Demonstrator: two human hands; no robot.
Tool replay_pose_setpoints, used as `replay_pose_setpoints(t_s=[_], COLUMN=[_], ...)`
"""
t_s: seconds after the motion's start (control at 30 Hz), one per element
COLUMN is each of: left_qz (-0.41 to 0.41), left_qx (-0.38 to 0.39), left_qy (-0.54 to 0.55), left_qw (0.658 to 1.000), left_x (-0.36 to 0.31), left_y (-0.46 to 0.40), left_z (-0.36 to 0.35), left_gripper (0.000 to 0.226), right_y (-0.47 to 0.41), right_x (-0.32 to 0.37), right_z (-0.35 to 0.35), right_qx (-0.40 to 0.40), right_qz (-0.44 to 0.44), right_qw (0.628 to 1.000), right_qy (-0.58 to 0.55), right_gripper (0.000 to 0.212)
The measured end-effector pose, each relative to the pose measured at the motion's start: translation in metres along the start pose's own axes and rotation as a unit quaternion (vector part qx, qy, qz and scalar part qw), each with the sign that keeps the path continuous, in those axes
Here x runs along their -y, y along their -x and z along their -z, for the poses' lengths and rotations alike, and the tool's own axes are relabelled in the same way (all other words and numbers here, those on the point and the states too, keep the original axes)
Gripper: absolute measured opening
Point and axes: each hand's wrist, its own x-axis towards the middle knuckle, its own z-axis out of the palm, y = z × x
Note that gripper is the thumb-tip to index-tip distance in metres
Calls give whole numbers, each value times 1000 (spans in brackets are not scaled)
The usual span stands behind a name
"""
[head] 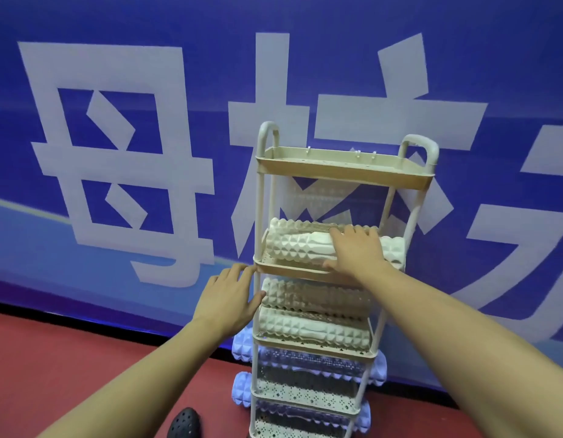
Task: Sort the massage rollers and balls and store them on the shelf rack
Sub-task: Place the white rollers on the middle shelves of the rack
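Head view, looking down on a tall cream shelf rack [318, 273] against a blue banner [115, 121] with white characters. Right hand [357, 248] laid over a cream ridged massage roller [300, 248] on the second tier, fingers spread and lightly bent across its top, thumb low on the near side; touching, not clearly wrapped round it. Roller's long axis running from 9 to 3 o'clock, parallel to the tier's front lip, with the right end poking slightly past the rack's side post. Second cream roller just behind it at 12 o'clock, so little room to push deeper. Left hand [231, 298] at 9 o'clock of the rack, fingers straight and slightly apart, tips against the left post beside the tier's edge, probably steadying the frame. Right hand clearly nearer the roller; any nudge likely leftward along the axis to centre it. Top tray [343, 172] bare of rollers. Third tier holding two more cream rollers [315, 324]; lower tiers holding pale blue rollers [242, 346] sticking out both sides. Red floor [68, 358] open at 7 o'clock; dark perforated shoe [183, 422] at 6 o'clock.
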Motion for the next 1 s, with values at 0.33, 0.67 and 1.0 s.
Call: replay_pose_setpoints(t_s=[0.33,0.67,1.0], left_qz=[7,6,-4], left_qx=[47,74,76], left_qy=[1,29,76], left_qw=[999,997,994], left_x=[-4,-18,-36], left_y=[1,-3,21], left_z=[-24,-43,-73], left_gripper=[61,61,58], right_y=[-24,-16,63], right_x=[1,1,19], right_z=[-46,-72,-98], right_qx=[73,17,-227], right_qz=[18,5,0], right_qw=[993,987,927], right_qy=[-90,-159,-298], right_gripper=[61,56,46])
